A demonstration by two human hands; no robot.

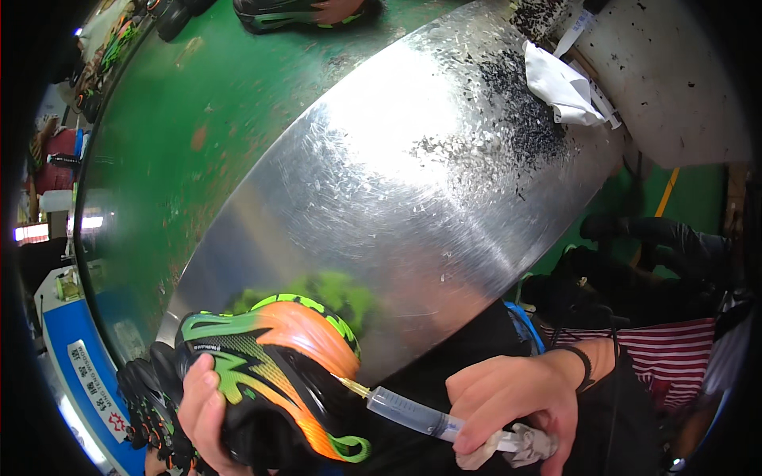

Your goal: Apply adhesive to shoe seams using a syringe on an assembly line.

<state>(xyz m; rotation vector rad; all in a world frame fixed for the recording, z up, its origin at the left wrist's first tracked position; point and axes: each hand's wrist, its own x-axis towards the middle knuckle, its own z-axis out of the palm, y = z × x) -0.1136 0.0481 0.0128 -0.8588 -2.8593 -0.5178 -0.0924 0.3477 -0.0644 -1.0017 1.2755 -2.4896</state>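
Observation:
A black, green and orange sneaker (pixel 286 357) is tilted on its side at the lower left, its orange and lime sole toward the metal sheet. My left hand (pixel 205 416) grips it from the left, thumb on the upper; the other fingers are mostly hidden. In my right hand (pixel 508 404) is a clear syringe (pixel 409 412) with some liquid inside. Its thin tip points left and appears to touch the shoe where sole and upper meet. A crumpled whitish wad (pixel 528 446) sits around the plunger end, under my fingers.
A shiny metal sheet (pixel 317 198) with black crumbs lies on the green table (pixel 175 143). At its far right are a white paper (pixel 562 83) and a blade-like tool (pixel 575 33). Another shoe (pixel 302 14) lies at the far edge. More shoes (pixel 155 397) hang lower left.

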